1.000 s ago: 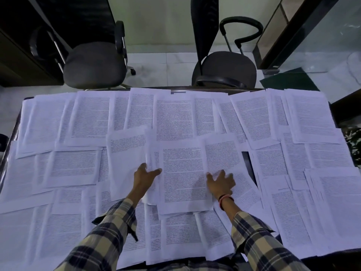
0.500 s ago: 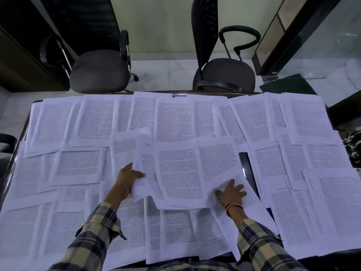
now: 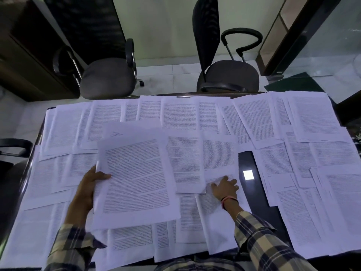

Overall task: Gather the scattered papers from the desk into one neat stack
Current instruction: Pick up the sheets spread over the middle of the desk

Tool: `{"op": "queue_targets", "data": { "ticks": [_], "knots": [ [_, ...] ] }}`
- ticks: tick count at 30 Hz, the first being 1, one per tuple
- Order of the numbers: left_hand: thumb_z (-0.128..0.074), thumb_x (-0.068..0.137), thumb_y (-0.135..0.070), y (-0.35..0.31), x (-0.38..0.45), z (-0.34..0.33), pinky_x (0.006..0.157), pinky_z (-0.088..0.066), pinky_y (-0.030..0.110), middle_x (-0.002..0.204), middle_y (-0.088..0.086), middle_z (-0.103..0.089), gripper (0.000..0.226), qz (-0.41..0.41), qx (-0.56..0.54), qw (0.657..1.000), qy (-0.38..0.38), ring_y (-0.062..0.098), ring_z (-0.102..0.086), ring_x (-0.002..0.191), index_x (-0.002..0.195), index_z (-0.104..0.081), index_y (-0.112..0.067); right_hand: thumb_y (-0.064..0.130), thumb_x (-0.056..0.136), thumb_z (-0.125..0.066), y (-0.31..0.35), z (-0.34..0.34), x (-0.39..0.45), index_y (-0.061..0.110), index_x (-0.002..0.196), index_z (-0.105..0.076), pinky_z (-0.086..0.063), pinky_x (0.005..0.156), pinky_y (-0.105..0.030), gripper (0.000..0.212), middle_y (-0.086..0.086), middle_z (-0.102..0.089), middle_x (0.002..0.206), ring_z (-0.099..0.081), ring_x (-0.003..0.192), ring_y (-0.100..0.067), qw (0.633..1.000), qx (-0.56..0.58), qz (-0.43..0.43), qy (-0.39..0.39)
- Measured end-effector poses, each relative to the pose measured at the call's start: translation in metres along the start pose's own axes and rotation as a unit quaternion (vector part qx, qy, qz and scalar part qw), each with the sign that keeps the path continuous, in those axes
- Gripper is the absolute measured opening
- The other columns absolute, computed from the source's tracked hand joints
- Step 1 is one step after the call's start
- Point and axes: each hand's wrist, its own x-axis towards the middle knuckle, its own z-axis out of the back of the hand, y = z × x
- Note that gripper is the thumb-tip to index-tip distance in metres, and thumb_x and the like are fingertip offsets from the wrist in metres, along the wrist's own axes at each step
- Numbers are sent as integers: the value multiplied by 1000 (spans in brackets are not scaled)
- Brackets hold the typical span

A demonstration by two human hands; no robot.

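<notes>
A small bundle of printed sheets [image 3: 134, 178] is held raised above the paper-covered desk [image 3: 249, 163] by the left hand [image 3: 88, 189], thumb clamped over its left edge, while a loose page [image 3: 213, 204] is pressed flat by the spread fingers of the right hand [image 3: 224, 187].
</notes>
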Motion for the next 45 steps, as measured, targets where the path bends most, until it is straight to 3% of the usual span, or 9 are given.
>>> {"op": "queue_targets", "data": {
  "ticks": [3,9,13,17,23,28,35,39,45],
  "knots": [
    [-48,86,13,1,0,-9,78,-63,53,118,24,-72,50,-20,-6,1000,9,45,-72,94,129,-65,-6,57,92,-61,17,8,-8,-1,132,-55,-46,106,-47,71,-25,-60,133,-55,124,-42,975,207,80,21],
    [-72,75,5,36,12,-65,78,-64,46,120,31,-69,53,2,39,998,53,40,-74,92,128,-63,3,56,101,-47,55,27,-40,21,144,-54,-47,110,-47,56,-6,-60,144,-58,132,-27,796,447,176,370],
    [-68,93,-2,72,12,-105,78,-63,34,115,21,-76,21,40,107,991,76,33,-76,98,113,-73,-6,21,91,-75,49,17,-29,10,125,-69,-55,93,-27,36,-6,-74,122,-67,119,-26,856,402,206,250],
    [-78,89,-9,110,22,-123,72,-58,28,115,14,-77,27,85,200,975,48,24,-77,95,115,-71,-7,9,90,-74,18,-1,-5,7,116,-72,-55,93,-35,26,-8,-75,113,-68,113,-32,910,354,153,154],
    [-83,85,-22,131,43,-137,78,-60,39,107,16,-75,41,97,261,961,3,29,-73,87,120,-68,-7,22,93,-71,-14,3,10,4,107,-72,-60,81,-40,23,-16,-74,104,-70,95,-33,954,286,89,24],
    [-74,94,-29,127,60,-143,110,-42,46,149,20,-48,70,-12,446,891,-86,39,-48,135,152,-42,-4,45,87,-72,-52,11,31,0,126,-54,-54,95,-53,62,-24,-62,125,-60,114,-43,989,89,-14,-113],
    [-68,98,-15,122,70,-170,90,-48,32,135,18,-61,53,-3,392,918,-62,32,-61,112,145,-46,-3,73,77,-67,-64,5,26,2,153,-18,-38,111,-62,115,-29,-27,155,-33,140,-50,993,72,-85,-39],
    [-62,101,-11,123,64,-173,70,-46,23,106,8,-65,18,1,411,912,-9,19,-59,86,119,-62,-8,54,81,-77,-51,6,20,5,124,-37,-55,95,-47,77,-20,-55,131,-59,114,-37,977,210,-28,-33],
    [-63,96,-16,144,64,-148,63,-47,27,97,11,-69,16,55,471,878,70,22,-61,81,96,-63,0,33,94,-70,-38,12,8,2,133,-36,-45,87,-31,60,-5,-47,118,-52,99,-22,969,247,29,-10]
  ]
}}
